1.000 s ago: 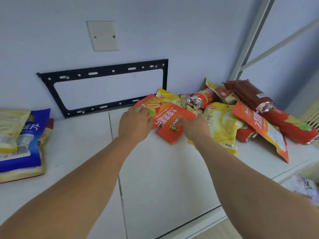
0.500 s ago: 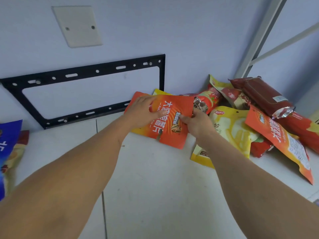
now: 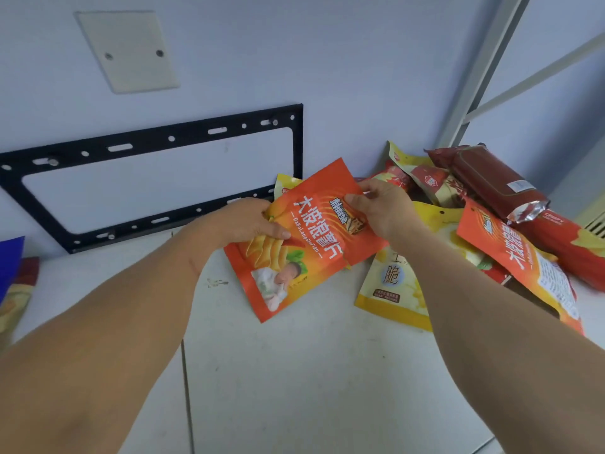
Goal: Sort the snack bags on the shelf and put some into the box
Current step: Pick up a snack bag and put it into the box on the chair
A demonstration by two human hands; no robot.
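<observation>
White shelf (image 3: 311, 371): both hands (image 3: 242, 221) pinch orange snack bag (image 3: 307, 237).

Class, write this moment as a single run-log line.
left hand: grips orange bags | right hand: pinches top bag | box: unseen

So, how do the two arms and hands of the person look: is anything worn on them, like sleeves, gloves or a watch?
Both forearms are bare up to the picture's edge: no sleeve shows. The left hand and the right hand wear no gloves, and no ring, watch or bracelet is visible on fingers or wrists. No markings or cables appear on either arm.
</observation>
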